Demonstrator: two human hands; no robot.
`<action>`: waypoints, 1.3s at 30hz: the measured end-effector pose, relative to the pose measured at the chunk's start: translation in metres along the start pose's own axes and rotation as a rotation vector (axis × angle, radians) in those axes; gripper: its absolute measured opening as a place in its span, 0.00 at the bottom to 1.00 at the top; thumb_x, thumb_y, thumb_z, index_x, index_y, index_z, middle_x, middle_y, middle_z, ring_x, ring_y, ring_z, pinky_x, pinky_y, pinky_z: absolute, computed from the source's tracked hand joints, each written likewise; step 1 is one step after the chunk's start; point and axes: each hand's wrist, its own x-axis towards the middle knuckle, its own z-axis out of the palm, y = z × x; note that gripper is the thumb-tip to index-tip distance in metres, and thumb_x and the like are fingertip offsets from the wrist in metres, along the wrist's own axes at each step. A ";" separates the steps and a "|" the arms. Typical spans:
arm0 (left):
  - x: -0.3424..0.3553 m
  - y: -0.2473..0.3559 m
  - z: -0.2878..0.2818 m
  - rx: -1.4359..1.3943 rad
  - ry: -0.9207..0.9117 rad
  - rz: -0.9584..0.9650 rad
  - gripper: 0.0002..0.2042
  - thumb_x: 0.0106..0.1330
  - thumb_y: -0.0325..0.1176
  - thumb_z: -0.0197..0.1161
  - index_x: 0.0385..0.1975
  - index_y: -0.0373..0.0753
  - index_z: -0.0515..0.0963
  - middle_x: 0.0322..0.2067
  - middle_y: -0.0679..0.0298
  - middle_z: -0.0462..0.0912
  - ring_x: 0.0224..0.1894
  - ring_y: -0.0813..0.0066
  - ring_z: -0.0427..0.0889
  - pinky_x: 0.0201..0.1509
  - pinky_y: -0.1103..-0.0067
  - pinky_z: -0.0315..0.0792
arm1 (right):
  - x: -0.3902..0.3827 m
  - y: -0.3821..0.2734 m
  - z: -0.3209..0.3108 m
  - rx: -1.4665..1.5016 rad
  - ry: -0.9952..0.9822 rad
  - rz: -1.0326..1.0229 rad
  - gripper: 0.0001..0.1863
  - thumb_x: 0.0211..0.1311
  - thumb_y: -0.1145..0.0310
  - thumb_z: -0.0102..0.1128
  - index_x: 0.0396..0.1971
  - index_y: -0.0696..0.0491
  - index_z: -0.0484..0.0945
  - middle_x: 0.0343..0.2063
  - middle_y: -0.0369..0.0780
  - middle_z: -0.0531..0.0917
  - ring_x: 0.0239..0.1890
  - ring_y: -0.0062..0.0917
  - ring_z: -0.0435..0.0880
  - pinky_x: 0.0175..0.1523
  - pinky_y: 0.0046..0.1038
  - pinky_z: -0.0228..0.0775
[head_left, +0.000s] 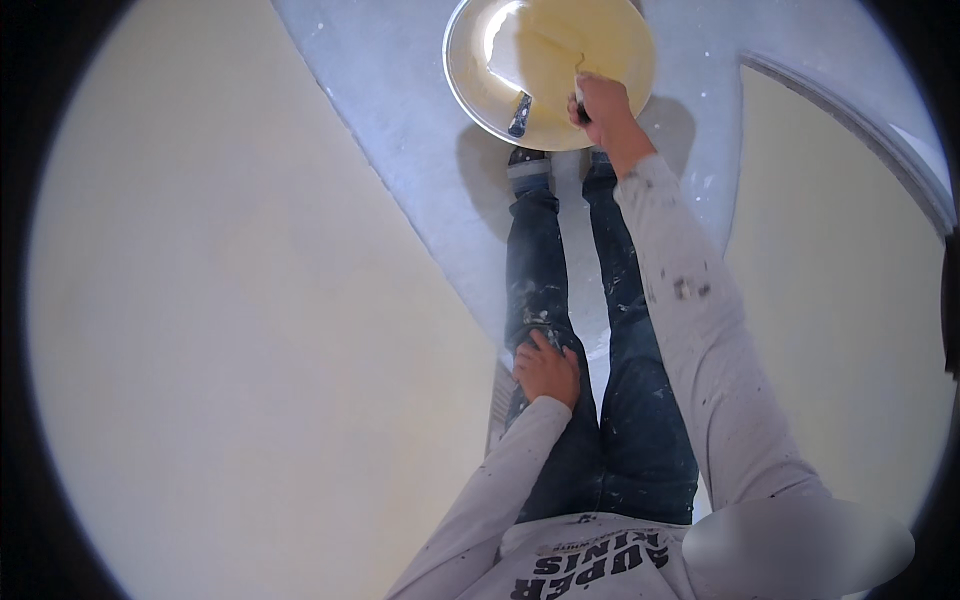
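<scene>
No packages, labels, signs, screens.

Only one view here, the head camera, so I have no second view to compare for overlap. I see it looking steeply down along the wearer's body, chest at the lower edge, legs [590,400] running up the middle to the floor [400,90]. Fisheye: dark rim all round, edges bend. A pale wall [230,320] fills the left, very near the lens. The pan [550,70] sits far off at the top edge.
</scene>
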 end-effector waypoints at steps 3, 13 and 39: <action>0.001 -0.004 0.001 -0.007 0.040 0.033 0.33 0.62 0.51 0.59 0.59 0.32 0.62 0.41 0.48 0.73 0.43 0.51 0.77 0.43 0.62 0.71 | -0.044 -0.003 0.005 -0.085 0.031 0.021 0.06 0.67 0.66 0.53 0.35 0.52 0.70 0.24 0.38 0.75 0.21 0.23 0.75 0.24 0.25 0.68; -0.004 -0.005 -0.016 -0.021 0.022 0.024 0.32 0.62 0.51 0.59 0.58 0.32 0.63 0.40 0.49 0.73 0.42 0.52 0.77 0.43 0.62 0.71 | -0.032 0.007 0.006 -0.040 0.091 -0.111 0.04 0.67 0.68 0.52 0.36 0.53 0.72 0.23 0.38 0.74 0.20 0.24 0.74 0.22 0.27 0.66; -0.016 -0.019 -0.065 0.003 0.179 0.056 0.28 0.61 0.51 0.58 0.54 0.35 0.68 0.42 0.50 0.75 0.43 0.53 0.78 0.43 0.64 0.71 | -0.110 -0.002 0.036 0.016 0.094 0.050 0.05 0.68 0.65 0.54 0.36 0.50 0.71 0.20 0.37 0.74 0.16 0.21 0.73 0.18 0.25 0.66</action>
